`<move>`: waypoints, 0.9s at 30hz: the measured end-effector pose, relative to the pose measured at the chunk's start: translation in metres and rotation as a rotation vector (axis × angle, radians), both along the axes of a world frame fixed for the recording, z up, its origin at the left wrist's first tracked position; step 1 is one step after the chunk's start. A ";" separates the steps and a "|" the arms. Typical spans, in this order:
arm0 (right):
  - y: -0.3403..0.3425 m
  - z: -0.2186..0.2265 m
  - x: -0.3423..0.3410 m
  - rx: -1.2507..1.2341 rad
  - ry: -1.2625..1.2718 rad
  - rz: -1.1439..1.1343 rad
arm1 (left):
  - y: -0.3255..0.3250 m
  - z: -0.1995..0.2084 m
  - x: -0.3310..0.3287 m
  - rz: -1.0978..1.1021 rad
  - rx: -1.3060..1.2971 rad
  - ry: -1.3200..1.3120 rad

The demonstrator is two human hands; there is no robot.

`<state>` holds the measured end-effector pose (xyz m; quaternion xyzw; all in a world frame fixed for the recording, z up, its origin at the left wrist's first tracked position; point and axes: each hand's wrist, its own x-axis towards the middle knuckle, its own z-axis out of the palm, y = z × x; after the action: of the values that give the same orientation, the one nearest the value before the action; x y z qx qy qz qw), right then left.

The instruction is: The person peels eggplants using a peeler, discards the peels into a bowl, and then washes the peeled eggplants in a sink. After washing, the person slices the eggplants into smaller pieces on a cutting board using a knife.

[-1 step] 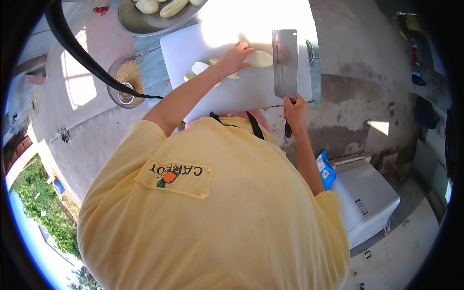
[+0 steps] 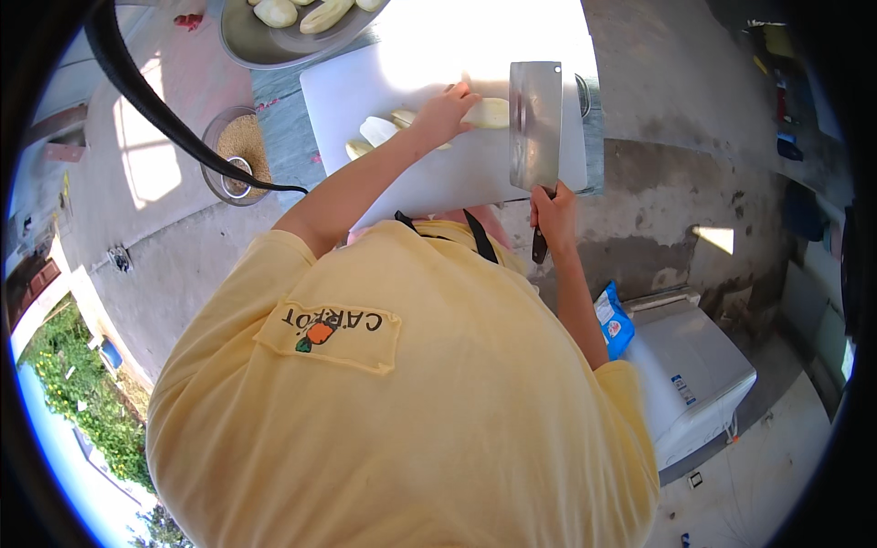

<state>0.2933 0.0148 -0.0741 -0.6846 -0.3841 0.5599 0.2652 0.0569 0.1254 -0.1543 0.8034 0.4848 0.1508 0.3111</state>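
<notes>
A pale, peeled, long vegetable [image 2: 489, 112] lies on the white cutting board [image 2: 411, 187]. My left hand [image 2: 446, 110] rests on its left end with the fingers bent against it. My right hand [image 2: 554, 217] is wrapped round the dark handle of a broad cleaver [image 2: 535, 128]. The blade lies over the vegetable's right end and hides it; whether it touches cannot be made out. More pale pieces [image 2: 377, 130] are beside and under my left forearm, which covers part of them. Strong sunlight washes out the board's far side.
A metal bowl [image 2: 247, 53] with several peeled vegetables stands at the far left of the board. Left of the table [image 2: 285, 146] is a basin [image 2: 209, 151] of grain-like bits. A black strap [image 2: 151, 110] crosses there. A blue packet [image 2: 615, 321] and white appliance [image 2: 685, 356] are at right.
The cleaver and my right hand have shifted slightly left, so the blade covers more of the vegetable's right end. My left hand stays nearly in place on the vegetable.
</notes>
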 end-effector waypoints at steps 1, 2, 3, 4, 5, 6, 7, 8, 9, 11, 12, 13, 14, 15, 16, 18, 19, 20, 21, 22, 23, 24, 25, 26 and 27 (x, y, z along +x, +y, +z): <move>-0.007 -0.008 0.002 -0.032 0.059 -0.026 | -0.008 0.001 0.005 0.077 0.025 -0.006; -0.013 -0.015 0.002 -0.064 0.116 -0.048 | -0.016 0.003 0.009 0.156 0.048 -0.013; -0.018 -0.023 0.002 -0.097 0.173 -0.069 | -0.021 0.002 0.013 0.238 0.070 -0.021; -0.023 -0.029 0.001 -0.145 0.227 -0.118 | -0.024 -0.001 0.011 0.250 0.049 -0.062; -0.027 -0.033 0.003 -0.168 0.246 -0.123 | -0.026 -0.005 0.006 0.262 0.027 -0.105; -0.030 -0.037 0.005 -0.190 0.264 -0.128 | -0.027 -0.008 0.002 0.275 0.006 -0.147; -0.032 -0.040 0.005 -0.212 0.288 -0.131 | -0.028 -0.009 -0.003 0.249 0.029 -0.143; -0.033 -0.042 0.007 -0.202 0.293 -0.094 | -0.028 -0.009 -0.007 0.223 0.052 -0.138; -0.033 -0.045 0.009 -0.199 0.303 -0.071 | -0.028 -0.010 -0.009 0.197 0.075 -0.134; -0.033 -0.050 0.011 -0.189 0.321 -0.030 | -0.026 -0.010 -0.010 0.207 0.025 -0.152; -0.031 -0.052 0.012 -0.183 0.316 -0.002 | -0.025 -0.010 -0.011 0.211 -0.001 -0.162; -0.030 -0.053 0.012 -0.177 0.310 0.024 | -0.025 -0.011 -0.012 0.213 -0.004 -0.160; -0.029 -0.053 0.012 -0.171 0.304 0.048 | -0.025 -0.011 -0.012 0.214 -0.007 -0.158; -0.027 -0.054 0.012 -0.167 0.291 0.053 | -0.025 -0.011 -0.012 0.216 -0.011 -0.156; -0.025 -0.053 0.010 -0.163 0.278 0.058 | -0.025 -0.011 -0.012 0.224 -0.012 -0.161; -0.024 -0.053 0.010 -0.149 0.247 0.078 | -0.025 -0.012 -0.011 0.242 -0.014 -0.171; -0.026 -0.055 0.010 -0.140 0.232 0.093 | -0.025 -0.014 -0.011 0.231 0.010 -0.181; -0.027 -0.058 0.009 -0.131 0.216 0.109 | -0.024 -0.017 -0.011 0.220 0.033 -0.191; -0.026 -0.062 0.009 -0.140 0.217 0.116 | -0.024 -0.019 -0.012 0.209 0.057 -0.201; -0.024 -0.065 0.007 -0.149 0.218 0.118 | -0.024 -0.017 -0.010 0.216 0.022 -0.194; -0.021 -0.068 0.006 -0.158 0.219 0.120 | -0.023 -0.014 -0.009 0.223 -0.013 -0.187; -0.016 -0.073 0.003 -0.155 0.223 0.139 | -0.023 -0.012 -0.008 0.231 -0.047 -0.180; -0.008 -0.073 -0.005 -0.151 0.228 0.161 | -0.022 -0.013 -0.008 0.230 -0.034 -0.194; -0.002 -0.074 -0.012 -0.147 0.232 0.180 | -0.021 -0.014 -0.008 0.226 -0.021 -0.210; 0.002 -0.076 -0.016 -0.142 0.237 0.173 | -0.021 -0.015 -0.008 0.221 -0.008 -0.225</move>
<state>0.2776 0.0166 -0.1498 -0.5952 -0.3672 0.6832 0.2104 0.0490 0.1043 -0.1693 0.7219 0.5329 0.2712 0.3484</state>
